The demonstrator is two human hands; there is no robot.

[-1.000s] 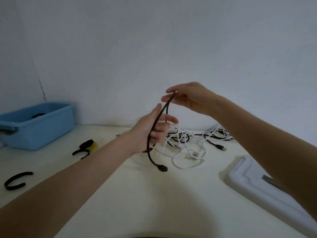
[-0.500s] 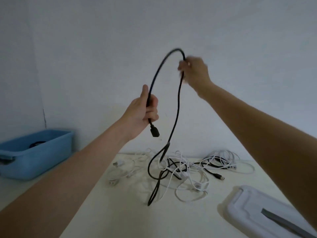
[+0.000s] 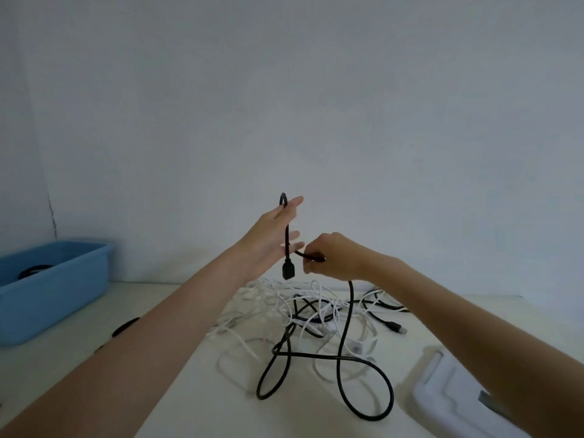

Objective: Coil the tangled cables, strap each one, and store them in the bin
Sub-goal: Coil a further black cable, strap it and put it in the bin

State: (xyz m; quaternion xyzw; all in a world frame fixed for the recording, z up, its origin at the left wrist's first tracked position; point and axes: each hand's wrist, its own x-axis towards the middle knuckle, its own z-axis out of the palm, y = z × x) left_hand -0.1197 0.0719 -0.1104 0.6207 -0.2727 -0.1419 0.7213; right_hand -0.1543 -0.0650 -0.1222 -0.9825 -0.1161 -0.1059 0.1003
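Head view only. Left hand (image 3: pixel 275 235) was raised with fingers spread nearly straight, the black cable (image 3: pixel 343 339) draped over the web of the thumb, plug end hanging in front of the palm; it looked like a former for winding loops. Right hand (image 3: pixel 331 257) was curled round the cable just beside the left palm, probably feeding the next turn. The rest trailed down into the tangled cables (image 3: pixel 303 308) on the table (image 3: pixel 189 390). Blue bin (image 3: pixel 53 286) sat far left, well apart, something dark inside.
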